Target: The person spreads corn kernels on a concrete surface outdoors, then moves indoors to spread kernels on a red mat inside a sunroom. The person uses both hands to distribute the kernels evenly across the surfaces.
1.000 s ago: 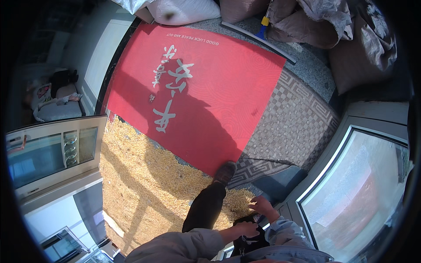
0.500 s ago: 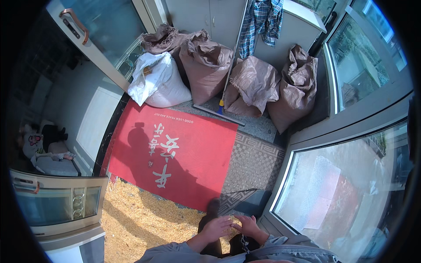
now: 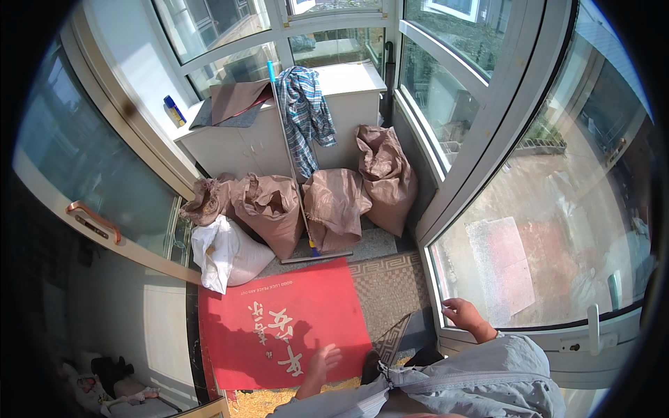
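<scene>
My left hand point(image 3: 324, 360) is held over the lower edge of a red doormat point(image 3: 230, 334) with white lettering. Its fingers are stretched out and nothing is in them. To the right, my right hand point(image 3: 467, 317) reaches toward the frame of a white glazed door point(image 3: 519, 279). The fingers there are partly extended and hold nothing I can see; whether they touch the frame, I cannot tell. Both forearms are in light grey sleeves. One dark shoe point(image 3: 371, 366) shows between the hands, at the mat's corner.
Brown woven sacks point(image 3: 268, 212) and a white sack point(image 3: 233, 251) line a low white cabinet point(image 3: 237, 150). A floor squeegee point(image 3: 317, 256) leans there beside a hanging plaid shirt point(image 3: 303, 115). Yellow grain point(image 3: 268, 398) covers the floor below the mat. Another glass door point(image 3: 104, 160) stands at left.
My hands, close together before, are now apart, the right one out toward the white door. The view has lifted, bringing in the cabinet top and the windows.
</scene>
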